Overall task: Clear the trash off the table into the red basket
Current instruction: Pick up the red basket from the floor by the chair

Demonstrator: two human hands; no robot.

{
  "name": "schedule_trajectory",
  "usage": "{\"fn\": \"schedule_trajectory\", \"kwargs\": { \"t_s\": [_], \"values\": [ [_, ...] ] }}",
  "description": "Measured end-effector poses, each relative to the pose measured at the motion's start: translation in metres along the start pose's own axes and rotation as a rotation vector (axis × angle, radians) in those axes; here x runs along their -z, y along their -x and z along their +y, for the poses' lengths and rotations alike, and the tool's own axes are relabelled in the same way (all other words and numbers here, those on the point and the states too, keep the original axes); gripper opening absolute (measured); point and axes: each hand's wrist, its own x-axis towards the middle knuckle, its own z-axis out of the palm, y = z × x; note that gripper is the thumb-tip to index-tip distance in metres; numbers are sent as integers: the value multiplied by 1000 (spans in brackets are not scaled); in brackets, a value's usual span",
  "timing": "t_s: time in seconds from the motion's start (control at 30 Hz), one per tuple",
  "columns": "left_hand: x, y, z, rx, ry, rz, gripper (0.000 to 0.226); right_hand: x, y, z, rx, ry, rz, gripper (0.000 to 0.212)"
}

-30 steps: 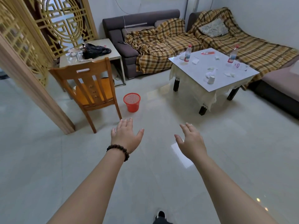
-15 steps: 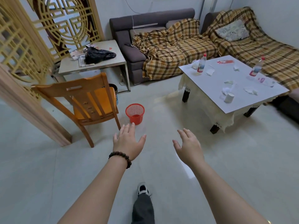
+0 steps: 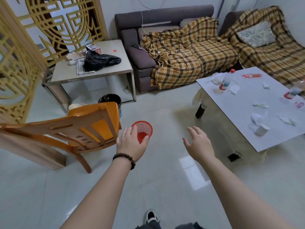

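The red mesh basket (image 3: 143, 128) stands on the floor beside the wooden chair. My left hand (image 3: 131, 144) is stretched out with fingers apart and overlaps the basket's near side in the view, holding nothing. My right hand (image 3: 198, 142) hovers open over the floor between the basket and the low white table (image 3: 239, 103). On the table lie crumpled tissues (image 3: 286, 120), a tipped white paper cup (image 3: 262, 129), a plastic bottle (image 3: 226, 81), a red wrapper (image 3: 251, 75) and a second bottle (image 3: 293, 93) at the right edge.
An orange wooden chair (image 3: 74, 129) stands close to the left of the basket. Behind it are a grey side table (image 3: 99, 70) with a black bag (image 3: 100, 60), a dark bin (image 3: 110, 100), and sofas under plaid blankets (image 3: 194, 53). My shoe (image 3: 151, 216) shows at the bottom.
I have walked forward: the basket, chair and table are much nearer. My left hand now overlaps the basket, where before it was short of it.
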Motion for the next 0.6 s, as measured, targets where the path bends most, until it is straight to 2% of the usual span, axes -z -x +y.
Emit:
{"fn": "schedule_trajectory", "kwargs": {
  "t_s": [0.4, 0.6],
  "values": [
    [-18, -171, -11, 86, -13, -24, 72, -46, -185, -28, 72, 9, -93, 51],
    [-34, -273, -7, 188, -51, -45, 70, -64, -304, -34, 112, 5, -150, 51]
  ]
}}
